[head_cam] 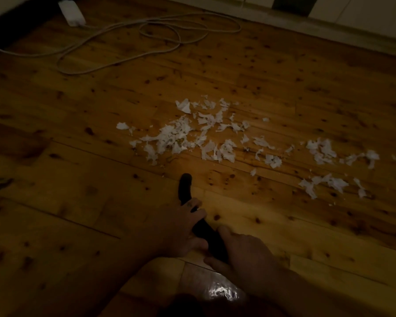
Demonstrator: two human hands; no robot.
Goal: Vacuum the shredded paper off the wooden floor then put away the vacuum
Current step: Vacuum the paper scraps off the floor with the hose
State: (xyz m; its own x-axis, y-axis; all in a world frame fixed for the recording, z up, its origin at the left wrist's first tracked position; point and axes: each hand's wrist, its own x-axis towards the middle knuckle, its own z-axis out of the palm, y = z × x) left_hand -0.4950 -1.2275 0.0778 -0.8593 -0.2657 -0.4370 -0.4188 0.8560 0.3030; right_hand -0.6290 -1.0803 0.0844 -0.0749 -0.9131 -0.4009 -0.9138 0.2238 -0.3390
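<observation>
White shredded paper (206,136) lies scattered across the wooden floor (78,170), from the middle out to the right (325,184). A dark vacuum nozzle (186,186) points toward the scraps, its tip a short way below the nearest ones. My left hand (178,225) grips the dark tube from the left side. My right hand (245,250) holds the tube lower down, fingers curled round it. The vacuum's body is hidden below the frame in shadow.
A white power strip (71,13) sits at the back left, and its pale cable (146,30) loops over the floor behind the paper. A light wall and skirting (352,30) run along the back right. A shiny glare spot (222,291) shows near my arms.
</observation>
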